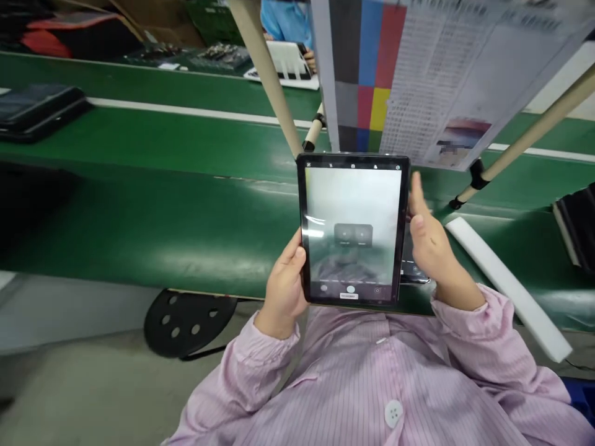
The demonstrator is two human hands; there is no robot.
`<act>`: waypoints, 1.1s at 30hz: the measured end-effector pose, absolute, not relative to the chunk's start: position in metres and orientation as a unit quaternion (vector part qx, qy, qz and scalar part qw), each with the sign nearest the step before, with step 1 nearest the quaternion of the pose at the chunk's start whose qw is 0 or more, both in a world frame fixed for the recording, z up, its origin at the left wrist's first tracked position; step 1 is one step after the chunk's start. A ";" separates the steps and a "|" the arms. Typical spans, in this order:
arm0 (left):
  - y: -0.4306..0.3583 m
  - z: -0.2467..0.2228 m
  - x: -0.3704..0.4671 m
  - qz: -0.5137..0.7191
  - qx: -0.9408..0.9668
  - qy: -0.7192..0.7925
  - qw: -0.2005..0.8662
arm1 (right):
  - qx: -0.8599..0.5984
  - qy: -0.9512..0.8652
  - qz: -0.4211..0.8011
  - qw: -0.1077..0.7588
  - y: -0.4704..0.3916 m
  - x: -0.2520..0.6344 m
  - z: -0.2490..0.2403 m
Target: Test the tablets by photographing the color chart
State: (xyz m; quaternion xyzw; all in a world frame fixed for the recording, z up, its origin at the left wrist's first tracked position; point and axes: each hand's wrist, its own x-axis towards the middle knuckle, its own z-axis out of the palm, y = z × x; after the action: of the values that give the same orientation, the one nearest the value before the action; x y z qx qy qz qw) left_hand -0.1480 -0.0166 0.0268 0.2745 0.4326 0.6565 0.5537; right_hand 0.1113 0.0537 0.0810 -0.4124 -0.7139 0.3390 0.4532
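A black-framed tablet [351, 260] is held upright in front of me, its lit screen showing a camera view with a small dark pop-up in the middle. My left hand [286, 279] grips its lower left edge, thumb at the front. At the right edge is my right hand [430, 244], fingers stretched out and thumb raised; whether it touches the frame I cannot tell. Partly hidden behind the held tablet, another dark tablet [413, 271] lies on the green bench. A printed chart [418, 87] with colour blocks and dense text stands just beyond.
Beige poles [267, 74] frame the chart. A white strip [509, 288] lies at the right, overhanging the green bench [223, 229]. Dark tablets [39, 111] sit at the far left, and a dark stack [579, 226] at the right. A black stool [190, 322] stands below. Across the bench, a person in blue [288, 21] handles a device.
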 end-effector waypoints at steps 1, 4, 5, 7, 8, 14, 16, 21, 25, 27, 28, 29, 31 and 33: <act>-0.015 0.029 -0.156 0.645 0.272 0.449 0.556 | -0.421 -0.697 0.353 0.461 0.058 0.116 0.072; -0.004 0.031 -0.181 0.614 0.241 0.506 0.556 | -0.486 -0.635 0.346 0.490 0.065 0.141 0.040; 0.002 0.028 -0.188 0.607 0.225 0.527 0.551 | -0.515 -0.614 0.339 0.493 0.065 0.151 0.029; 0.016 0.017 -0.199 0.593 0.200 0.562 0.542 | -0.573 -0.572 0.330 0.485 0.061 0.171 0.008; 0.024 0.010 -0.202 0.585 0.193 0.574 0.539 | -0.600 -0.551 0.331 0.476 0.057 0.181 -0.001; 0.047 -0.015 -0.207 0.527 0.301 0.670 0.427 | -0.672 -0.459 0.398 0.423 0.030 0.214 -0.035; 0.040 -0.008 -0.201 0.505 0.388 0.707 0.307 | -0.669 -0.437 0.432 0.419 0.024 0.216 -0.037; 0.010 0.015 -0.131 0.288 0.694 0.606 0.262 | -0.640 -0.373 0.524 0.419 0.025 0.207 -0.027; 0.000 0.015 -0.069 0.159 0.725 0.577 0.341 | -0.645 -0.343 0.536 0.424 0.029 0.199 -0.020; -0.002 0.010 -0.058 0.178 0.696 0.585 0.376 | -0.651 -0.338 0.527 0.428 0.029 0.197 -0.017; -0.003 0.007 -0.057 0.203 0.675 0.591 0.393 | -0.655 -0.338 0.520 0.431 0.029 0.196 -0.016; -0.004 0.004 -0.058 0.235 0.648 0.597 0.410 | -0.659 -0.338 0.513 0.435 0.031 0.196 -0.015; -0.004 0.000 -0.062 0.307 0.576 0.609 0.451 | -0.654 -0.333 0.508 0.450 0.036 0.195 -0.013; -0.004 -0.001 -0.065 0.373 0.484 0.609 0.506 | -0.628 -0.326 0.525 0.474 0.046 0.194 -0.014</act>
State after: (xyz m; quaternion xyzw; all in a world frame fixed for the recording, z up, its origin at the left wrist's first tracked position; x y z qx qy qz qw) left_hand -0.0645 -0.0040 -0.0013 0.4835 0.6095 0.3730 0.5056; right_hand 0.1939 0.0460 -0.0139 -0.6277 -0.3260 0.5249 0.4735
